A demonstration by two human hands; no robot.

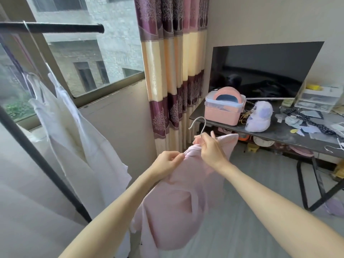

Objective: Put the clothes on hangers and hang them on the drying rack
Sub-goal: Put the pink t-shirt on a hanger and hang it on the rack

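A pale pink garment (175,198) hangs in front of me over a metal hanger (199,122) whose hook sticks up above it. My right hand (210,148) grips the hanger's neck together with the bunched collar. My left hand (167,162) pinches the collar fabric just left of that. The drying rack's black top bar (55,28) runs across the upper left, and white garments (70,127) hang from it on hangers. The hanger's arms are hidden inside the pink cloth.
The rack's slanted black leg (42,164) stands at lower left. A dark table (279,135) on the right carries a pink box (224,108), a plush toy (259,116), fabric scraps and a spare hanger (330,148). A striped curtain (173,71) hangs by the window.
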